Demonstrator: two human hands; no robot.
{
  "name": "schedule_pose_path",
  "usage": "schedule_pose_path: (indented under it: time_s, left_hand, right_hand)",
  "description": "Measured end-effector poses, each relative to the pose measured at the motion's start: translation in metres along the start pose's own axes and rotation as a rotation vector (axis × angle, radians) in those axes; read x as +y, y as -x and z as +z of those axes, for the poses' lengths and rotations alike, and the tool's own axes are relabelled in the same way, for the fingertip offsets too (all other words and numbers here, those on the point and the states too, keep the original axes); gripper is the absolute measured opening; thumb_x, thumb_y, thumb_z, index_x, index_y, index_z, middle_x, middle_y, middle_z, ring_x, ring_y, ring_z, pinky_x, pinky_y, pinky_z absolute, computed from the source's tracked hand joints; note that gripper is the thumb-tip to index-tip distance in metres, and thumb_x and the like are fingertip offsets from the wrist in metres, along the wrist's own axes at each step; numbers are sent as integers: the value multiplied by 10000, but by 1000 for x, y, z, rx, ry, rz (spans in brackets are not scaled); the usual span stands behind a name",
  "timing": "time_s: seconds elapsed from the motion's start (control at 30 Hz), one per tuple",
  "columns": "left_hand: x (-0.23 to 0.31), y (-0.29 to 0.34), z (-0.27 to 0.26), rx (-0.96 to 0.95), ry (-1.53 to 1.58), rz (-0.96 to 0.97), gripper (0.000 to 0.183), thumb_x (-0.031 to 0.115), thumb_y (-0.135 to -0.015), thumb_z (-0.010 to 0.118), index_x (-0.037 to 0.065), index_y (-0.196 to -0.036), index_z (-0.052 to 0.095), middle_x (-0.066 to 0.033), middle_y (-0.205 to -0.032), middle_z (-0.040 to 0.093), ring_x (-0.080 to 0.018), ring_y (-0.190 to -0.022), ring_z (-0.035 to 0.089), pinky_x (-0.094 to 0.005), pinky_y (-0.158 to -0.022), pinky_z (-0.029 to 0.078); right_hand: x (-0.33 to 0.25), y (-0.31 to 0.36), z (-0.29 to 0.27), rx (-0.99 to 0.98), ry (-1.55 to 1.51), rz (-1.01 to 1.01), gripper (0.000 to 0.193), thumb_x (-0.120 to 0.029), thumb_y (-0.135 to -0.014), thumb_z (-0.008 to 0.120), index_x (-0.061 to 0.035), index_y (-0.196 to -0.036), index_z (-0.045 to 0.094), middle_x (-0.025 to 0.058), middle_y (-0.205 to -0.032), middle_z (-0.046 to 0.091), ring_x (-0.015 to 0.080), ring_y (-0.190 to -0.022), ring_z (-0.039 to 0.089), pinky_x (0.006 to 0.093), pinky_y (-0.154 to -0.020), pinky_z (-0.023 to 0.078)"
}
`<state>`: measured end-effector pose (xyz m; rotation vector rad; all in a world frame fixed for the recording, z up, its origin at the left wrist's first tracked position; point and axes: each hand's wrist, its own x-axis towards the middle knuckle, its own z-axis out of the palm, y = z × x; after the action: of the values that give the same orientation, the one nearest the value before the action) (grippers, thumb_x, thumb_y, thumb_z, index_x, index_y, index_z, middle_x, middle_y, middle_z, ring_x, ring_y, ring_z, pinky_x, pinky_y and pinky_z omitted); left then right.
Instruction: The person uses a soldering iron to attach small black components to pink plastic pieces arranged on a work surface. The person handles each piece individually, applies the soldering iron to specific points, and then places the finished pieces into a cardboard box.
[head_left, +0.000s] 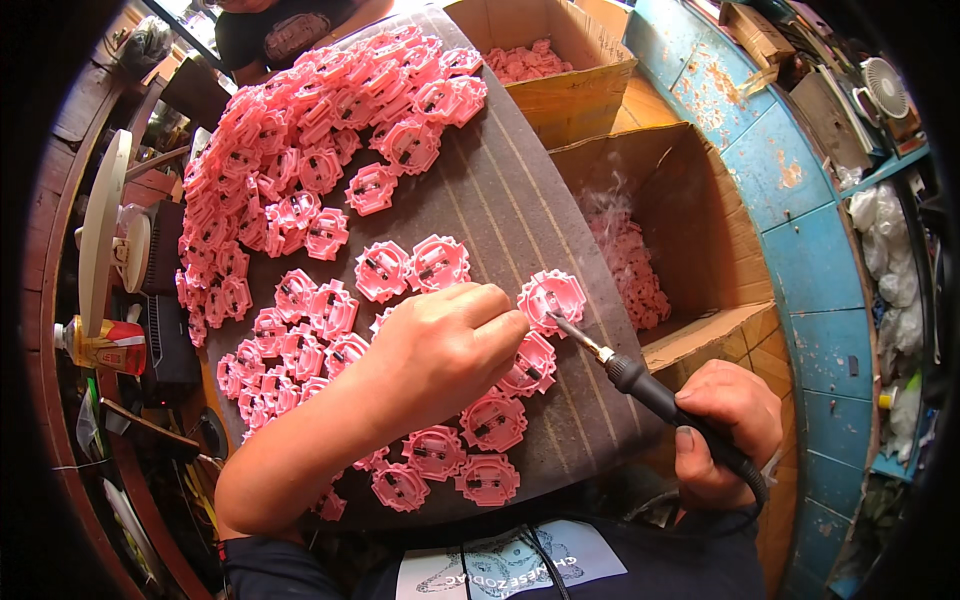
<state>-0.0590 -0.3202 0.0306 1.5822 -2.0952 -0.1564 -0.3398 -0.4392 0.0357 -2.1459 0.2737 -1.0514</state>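
Note:
My right hand (732, 425) grips a soldering iron (645, 388) with a black handle and cable. Its metal tip touches a round pink plastic part (552, 296) near the right side of the dark table board. Thin smoke rises just beyond. My left hand (440, 335) is closed beside that part, fingertips pinched together toward it; whatever they hold is hidden. More pink parts with small black pieces lie around my left forearm, among them one part (493, 420) just below the hand and a pair (440, 263) above it. Some are covered by my arm.
A large heap of pink parts (310, 140) covers the board's far left. Cardboard boxes (700, 220) with pink parts inside stand along its right edge. Across the board's far end is another person (270, 40). At left are a white round fan-like object (105, 230) and a bottle (110, 345).

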Motion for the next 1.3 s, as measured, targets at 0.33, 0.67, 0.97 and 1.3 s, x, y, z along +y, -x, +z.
schedule_pose_path:
  time_s: [0.33,0.67,0.97,1.3]
  left_hand:
    - [3,3,-8,5,8,-38,192,-9,-829,782,4,-999,693,-127,-900,662,-314,-776,687,-415,-681,577]
    - [6,7,-9,13,56,-81,197,-20,-829,784,10,-1002,694,-115,-911,661,-310,-783,691,-405,-680,579]
    - [7,6,-6,4,36,-54,183,-10,-838,777,16,-993,685,-108,-885,625,-299,-761,678,-402,-670,575]
    - [9,12,-10,-2,41,-102,205,-24,-833,775,8,-1019,693,-124,-888,641,-312,-754,684,-414,-662,578]
  right_hand:
    - [0,0,1,-3,12,2,266,-86,-761,789,10,-993,703,122,-762,687,294,-590,670,387,-572,537]
    - [-4,1,1,26,2,31,248,-89,-766,787,2,-982,708,112,-770,689,292,-601,672,388,-578,536]
    - [-6,1,1,28,7,35,240,-88,-766,785,3,-973,704,112,-756,678,290,-591,663,384,-573,532]
    - [-5,2,3,36,6,33,249,-75,-746,780,6,-968,701,113,-747,672,298,-591,663,389,-578,538]
